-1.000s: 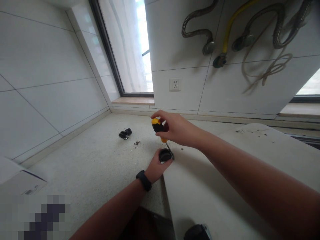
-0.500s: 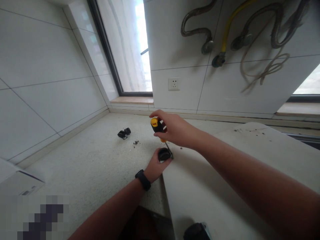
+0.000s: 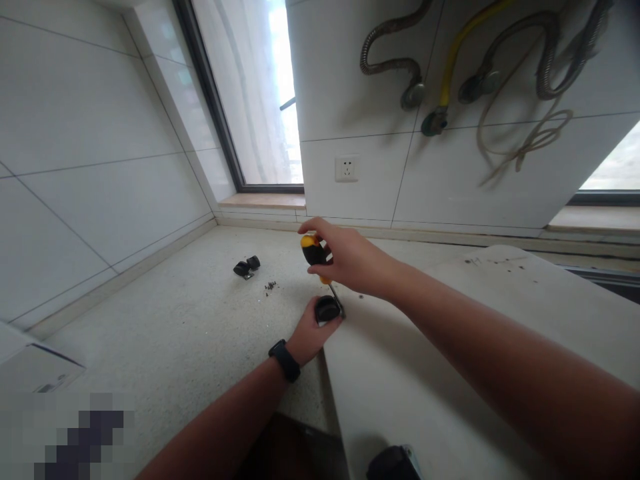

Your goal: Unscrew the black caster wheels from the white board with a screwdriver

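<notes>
My right hand [image 3: 350,257] is wrapped round a yellow and black screwdriver [image 3: 313,253]. The tool slants, and its metal shaft runs down to the plate side of a black caster wheel [image 3: 327,309]. That caster sits at the near-left corner area of a white board [image 3: 390,373], and my left hand [image 3: 307,337] grips it, fingers closed around its sides. Exactly where the screwdriver tip meets a screw is too small to make out. Small dark screws [image 3: 271,287] lie in a loose group on the speckled counter [image 3: 215,333], left of the hands.
Two more black casters [image 3: 247,267] rest beyond the screws. Another caster [image 3: 393,463] stands on the board at the bottom edge. Behind are a tiled wall with a socket [image 3: 346,169], hoses and a yellow pipe [image 3: 447,73]. A white box [image 3: 40,367] is at left.
Both hands keep their hold on the screwdriver and the caster. The whole view has shifted very slightly; otherwise little differs.
</notes>
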A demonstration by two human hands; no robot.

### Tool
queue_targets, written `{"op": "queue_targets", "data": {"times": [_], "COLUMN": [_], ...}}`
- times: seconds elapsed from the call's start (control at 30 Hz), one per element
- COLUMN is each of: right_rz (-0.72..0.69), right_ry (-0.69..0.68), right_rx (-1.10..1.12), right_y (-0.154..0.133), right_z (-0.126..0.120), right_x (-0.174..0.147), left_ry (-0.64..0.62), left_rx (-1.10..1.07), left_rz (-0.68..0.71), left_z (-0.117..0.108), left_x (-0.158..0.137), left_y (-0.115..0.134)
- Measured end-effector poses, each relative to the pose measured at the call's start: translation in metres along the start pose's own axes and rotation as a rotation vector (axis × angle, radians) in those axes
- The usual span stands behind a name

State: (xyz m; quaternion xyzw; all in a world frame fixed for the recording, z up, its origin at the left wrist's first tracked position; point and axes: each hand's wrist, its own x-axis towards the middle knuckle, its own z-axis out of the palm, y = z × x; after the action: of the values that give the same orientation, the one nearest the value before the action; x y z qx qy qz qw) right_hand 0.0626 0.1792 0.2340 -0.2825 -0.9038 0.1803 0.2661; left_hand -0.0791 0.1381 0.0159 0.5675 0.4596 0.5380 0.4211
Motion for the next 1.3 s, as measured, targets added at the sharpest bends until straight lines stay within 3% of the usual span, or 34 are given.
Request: {"op": "queue_targets", "data": {"times": [0.17, 0.27, 0.43, 0.63, 0.93, 1.3], "right_rz": [-0.087, -0.116, -0.072, -0.089, -0.085, -0.079], "right_ry": [-0.063, -0.029, 0.025, 0.031, 0.048, -0.007], "right_rx": [0.047, 0.038, -0.080, 0.057, -0.052, 0.029], "right_y": [-0.003, -0.002, 0.002, -0.003, 0.001, -0.005], "right_z": [-0.001, 0.005, 0.012, 0.006, 0.014, 0.012], "right_x": [-0.002, -0.001, 0.000, 0.000, 0.001, 0.000], "left_ry": [0.013, 0.017, 0.016, 0.035, 0.026, 0.030], "left_rx": [0.046, 0.038, 0.029, 0.071, 0.070, 0.052], "left_rz": [0.023, 0.019, 0.008, 0.025, 0.036, 0.044], "left_z": [-0.001, -0.001, 0.000, -0.001, -0.002, -0.002], "left_x": [0.000, 0.000, 0.001, 0.001, 0.001, 0.000], "left_y": [-0.005, -0.004, -0.002, -0.010, -0.007, -0.010]}}
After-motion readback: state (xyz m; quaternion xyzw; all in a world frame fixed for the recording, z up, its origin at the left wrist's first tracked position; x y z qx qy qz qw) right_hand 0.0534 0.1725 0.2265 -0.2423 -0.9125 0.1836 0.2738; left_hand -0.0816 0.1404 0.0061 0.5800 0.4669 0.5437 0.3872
